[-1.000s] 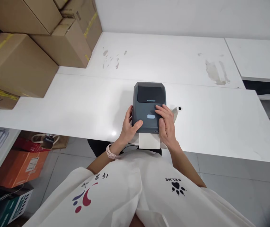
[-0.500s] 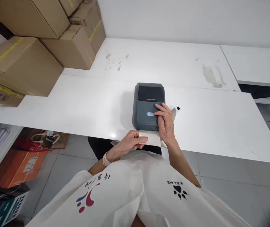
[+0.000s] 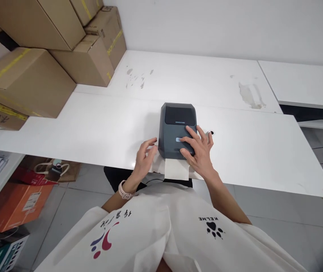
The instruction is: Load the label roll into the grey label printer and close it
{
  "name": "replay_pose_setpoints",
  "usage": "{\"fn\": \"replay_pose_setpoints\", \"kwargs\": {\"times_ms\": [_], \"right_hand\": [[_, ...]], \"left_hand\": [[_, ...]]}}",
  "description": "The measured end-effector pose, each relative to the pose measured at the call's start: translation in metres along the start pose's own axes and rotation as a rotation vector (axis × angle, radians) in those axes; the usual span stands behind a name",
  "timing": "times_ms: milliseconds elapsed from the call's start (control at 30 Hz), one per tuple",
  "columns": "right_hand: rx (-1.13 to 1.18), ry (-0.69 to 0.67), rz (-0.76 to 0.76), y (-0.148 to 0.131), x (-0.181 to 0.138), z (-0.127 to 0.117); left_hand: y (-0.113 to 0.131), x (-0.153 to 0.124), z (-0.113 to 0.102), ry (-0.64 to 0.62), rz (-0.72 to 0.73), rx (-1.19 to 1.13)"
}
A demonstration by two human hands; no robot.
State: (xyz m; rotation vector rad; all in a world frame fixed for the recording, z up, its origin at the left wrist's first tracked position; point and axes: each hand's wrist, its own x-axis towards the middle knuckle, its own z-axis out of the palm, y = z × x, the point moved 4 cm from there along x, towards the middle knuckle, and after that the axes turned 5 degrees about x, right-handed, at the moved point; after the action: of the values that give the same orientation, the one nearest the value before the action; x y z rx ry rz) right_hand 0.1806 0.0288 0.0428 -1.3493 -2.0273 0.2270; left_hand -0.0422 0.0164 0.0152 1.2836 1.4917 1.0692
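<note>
A dark grey label printer [image 3: 172, 130] stands on the white table in front of me. A strip of blank white label paper [image 3: 176, 170] sticks out from its front and hangs past the table edge. My right hand [image 3: 199, 151] lies on top of the printer with its fingers spread, the index fingertip at the light button [image 3: 180, 139]. Beside the printer's left front corner is my left hand [image 3: 145, 158], holding nothing, thumb and fingers apart. A small white roll [image 3: 210, 133] with a dark core shows to the right, partly hidden behind my right hand.
Taped cardboard boxes [image 3: 28, 79] are stacked at the table's left end. The white table [image 3: 252, 147] has worn patches near the wall. Below on the left lie an orange box [image 3: 16, 204] and a paper bag [image 3: 72, 172] on the floor. A gap opens between tables at right.
My left hand has let go of the label paper and moved up and left, beside the printer. My right hand's fingers have spread over the printer's top.
</note>
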Motion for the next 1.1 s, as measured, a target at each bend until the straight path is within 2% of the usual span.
{"fn": "replay_pose_setpoints", "kwargs": {"times_ms": [100,167,400,500,567,667,733,833,967,1033,1100], "right_hand": [[0.1,-0.001,0.104,0.005,-0.015,0.002],[0.169,0.015,0.188,0.007,-0.025,0.002],[0.363,0.067,0.291,0.014,-0.037,0.004],[0.462,0.096,0.264,0.019,-0.034,0.002],[0.476,0.128,0.201,0.019,-0.025,-0.004],[0.435,0.175,0.084,0.016,0.007,-0.016],[0.41,0.225,-0.01,0.015,0.04,-0.024],[0.416,0.305,-0.132,0.02,0.099,-0.031],[0.393,0.314,-0.145,0.037,0.17,-0.037],[0.386,0.29,-0.094,0.042,0.19,-0.041],[0.352,0.273,-0.051,0.038,0.193,-0.048]], "left_hand": [[-0.002,-0.004,0.018,-0.132,0.041,0.02],[-0.003,-0.007,0.022,-0.172,0.058,0.029],[0.002,-0.006,0.019,-0.16,0.102,0.028],[0.009,-0.003,0.017,-0.143,0.12,-0.022],[0.018,0.003,0.015,-0.141,0.182,-0.045],[0.034,0.021,0.013,-0.144,0.31,-0.061],[0.039,0.037,0.011,-0.088,0.335,-0.018],[0.036,0.06,0.013,-0.015,0.212,0.181],[0.029,0.077,0.021,-0.092,0.018,0.481],[0.031,0.083,0.022,-0.14,-0.02,0.551],[0.035,0.089,0.023,-0.166,-0.03,0.618]]}}
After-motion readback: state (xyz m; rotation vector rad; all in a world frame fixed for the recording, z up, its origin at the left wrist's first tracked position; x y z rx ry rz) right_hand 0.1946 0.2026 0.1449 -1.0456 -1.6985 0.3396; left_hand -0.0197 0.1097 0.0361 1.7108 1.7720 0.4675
